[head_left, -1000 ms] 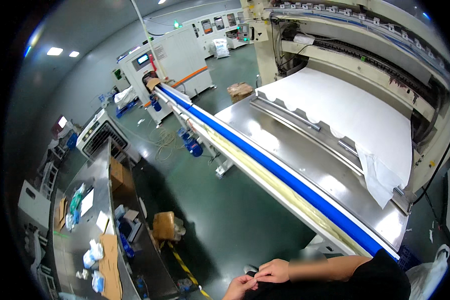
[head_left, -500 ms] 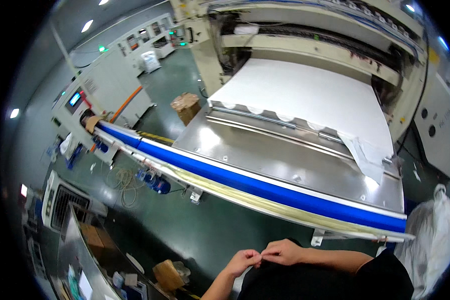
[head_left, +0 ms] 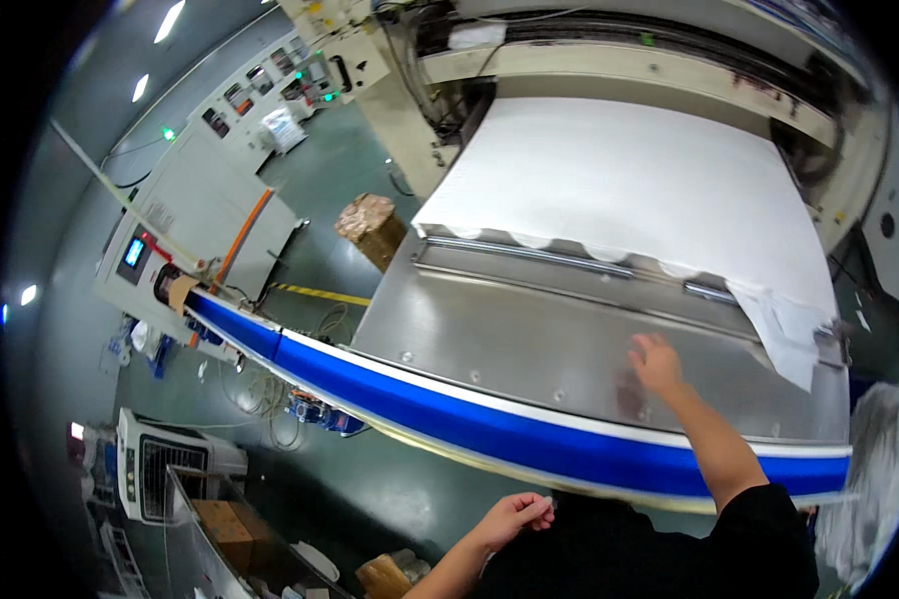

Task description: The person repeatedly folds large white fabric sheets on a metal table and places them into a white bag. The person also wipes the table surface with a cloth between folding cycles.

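A person's right hand [head_left: 655, 367] stretches over the steel table [head_left: 529, 334], fingers loosely spread and seemingly holding nothing, though blur leaves contact with the metal uncertain. The white sheet [head_left: 629, 180] lies at 12 o'clock from that hand, apart from it, its loose flap [head_left: 783, 334] trailing between 2 and 3 o'clock. The left hand [head_left: 519, 514], between 7 and 8 o'clock, is curled, thumb and forefinger close together; whether they pinch something small cannot be told. For a sound reach, the forearm [head_left: 719, 444] would likely do best kept clear of the blue strip [head_left: 569, 439] at 6 o'clock, with fingertips wary of the metal bar [head_left: 529, 254]. A lit screen [head_left: 135, 253] glows between 9 and 10 o'clock; neither it nor the cabinet [head_left: 195, 240] around it shows legible writing.
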Demonstrator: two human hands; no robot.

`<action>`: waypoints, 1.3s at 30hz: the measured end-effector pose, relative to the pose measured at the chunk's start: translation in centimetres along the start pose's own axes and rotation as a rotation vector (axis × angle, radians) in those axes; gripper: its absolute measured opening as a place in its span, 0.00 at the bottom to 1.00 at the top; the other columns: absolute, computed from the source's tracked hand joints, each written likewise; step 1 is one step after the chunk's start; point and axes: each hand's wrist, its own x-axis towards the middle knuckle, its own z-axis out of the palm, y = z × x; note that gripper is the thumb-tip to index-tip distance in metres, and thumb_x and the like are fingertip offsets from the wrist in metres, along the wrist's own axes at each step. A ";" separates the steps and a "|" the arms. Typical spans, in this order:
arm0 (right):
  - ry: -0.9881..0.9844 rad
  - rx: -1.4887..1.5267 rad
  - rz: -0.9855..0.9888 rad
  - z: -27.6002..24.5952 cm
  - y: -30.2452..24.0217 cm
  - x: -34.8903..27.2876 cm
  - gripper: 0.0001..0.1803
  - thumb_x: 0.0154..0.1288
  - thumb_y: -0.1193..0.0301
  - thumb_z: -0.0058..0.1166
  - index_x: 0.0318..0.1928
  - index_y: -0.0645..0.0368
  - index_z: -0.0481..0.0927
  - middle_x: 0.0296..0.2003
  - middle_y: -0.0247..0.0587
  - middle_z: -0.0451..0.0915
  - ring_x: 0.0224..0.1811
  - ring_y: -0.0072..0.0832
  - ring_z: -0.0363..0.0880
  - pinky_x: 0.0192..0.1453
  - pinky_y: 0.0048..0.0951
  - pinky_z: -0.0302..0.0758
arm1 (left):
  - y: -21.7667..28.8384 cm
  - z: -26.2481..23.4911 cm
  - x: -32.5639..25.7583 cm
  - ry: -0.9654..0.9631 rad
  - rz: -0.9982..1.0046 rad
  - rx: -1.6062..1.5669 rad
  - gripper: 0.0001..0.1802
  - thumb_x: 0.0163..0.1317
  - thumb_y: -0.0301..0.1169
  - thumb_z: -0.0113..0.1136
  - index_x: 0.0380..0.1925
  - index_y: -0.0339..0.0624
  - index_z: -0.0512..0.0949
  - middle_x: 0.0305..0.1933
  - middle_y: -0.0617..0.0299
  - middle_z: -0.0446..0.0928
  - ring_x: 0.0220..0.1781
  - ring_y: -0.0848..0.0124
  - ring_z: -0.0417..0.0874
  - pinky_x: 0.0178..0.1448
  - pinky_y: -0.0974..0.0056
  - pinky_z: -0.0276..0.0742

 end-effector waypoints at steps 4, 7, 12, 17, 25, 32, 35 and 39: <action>-0.027 -0.194 -0.077 4.2 3.0 8.2 0.18 0.60 0.62 0.55 0.50 0.52 0.76 0.44 0.49 0.77 0.48 0.47 0.75 0.52 0.43 0.72 | 4.0 -2.8 1.4 0.127 -0.020 0.086 0.15 0.68 0.41 0.53 0.39 0.39 0.77 0.37 0.63 0.78 0.38 0.74 0.78 0.46 0.68 0.74; -0.240 -0.235 -0.019 6.9 2.6 11.3 0.17 0.61 0.62 0.53 0.48 0.54 0.77 0.44 0.50 0.76 0.48 0.46 0.74 0.54 0.46 0.70 | 6.7 -4.8 3.2 0.279 -0.011 0.010 0.16 0.67 0.41 0.53 0.44 0.39 0.76 0.39 0.63 0.79 0.42 0.73 0.79 0.47 0.68 0.74; -0.501 -0.138 0.138 9.3 0.3 10.5 0.15 0.63 0.62 0.53 0.46 0.56 0.77 0.47 0.47 0.75 0.52 0.44 0.72 0.56 0.45 0.68 | 11.2 -11.3 6.0 0.432 -0.016 0.167 0.15 0.65 0.40 0.56 0.40 0.39 0.77 0.37 0.64 0.79 0.38 0.75 0.78 0.44 0.69 0.72; -0.059 -0.294 -0.017 9.6 1.9 10.7 0.13 0.61 0.64 0.55 0.44 0.55 0.76 0.45 0.46 0.74 0.49 0.43 0.73 0.53 0.44 0.70 | 16.2 -19.8 11.1 0.546 0.065 0.371 0.15 0.63 0.39 0.57 0.39 0.38 0.77 0.33 0.63 0.79 0.35 0.76 0.77 0.41 0.70 0.72; -0.181 -0.374 0.132 11.2 3.2 13.2 0.07 0.58 0.69 0.56 0.35 0.57 0.77 0.37 0.45 0.76 0.46 0.46 0.73 0.51 0.44 0.70 | 26.3 -33.7 21.8 1.070 0.458 1.027 0.36 0.53 0.44 0.66 0.55 0.32 0.66 0.53 0.38 0.70 0.56 0.46 0.72 0.58 0.53 0.70; -0.162 -0.431 0.057 11.0 4.5 11.8 0.05 0.55 0.71 0.55 0.32 0.56 0.76 0.34 0.45 0.75 0.41 0.45 0.73 0.46 0.44 0.70 | 33.8 -42.8 27.5 1.295 0.400 1.160 0.57 0.41 0.59 0.70 0.63 0.33 0.58 0.60 0.36 0.64 0.62 0.44 0.67 0.64 0.52 0.65; -0.160 -0.386 0.044 10.2 3.0 12.1 0.04 0.55 0.72 0.55 0.32 0.56 0.76 0.33 0.45 0.74 0.40 0.45 0.73 0.46 0.44 0.70 | 34.9 -45.6 28.1 1.234 0.244 1.133 0.59 0.40 0.62 0.68 0.65 0.35 0.57 0.62 0.39 0.64 0.64 0.47 0.66 0.66 0.52 0.63; -0.229 -0.415 0.091 9.9 0.7 13.0 0.04 0.55 0.73 0.55 0.33 0.56 0.77 0.32 0.45 0.74 0.40 0.46 0.73 0.46 0.44 0.71 | 35.7 -46.5 27.6 1.124 0.151 1.105 0.54 0.44 0.62 0.64 0.64 0.35 0.60 0.60 0.43 0.68 0.60 0.52 0.72 0.62 0.56 0.68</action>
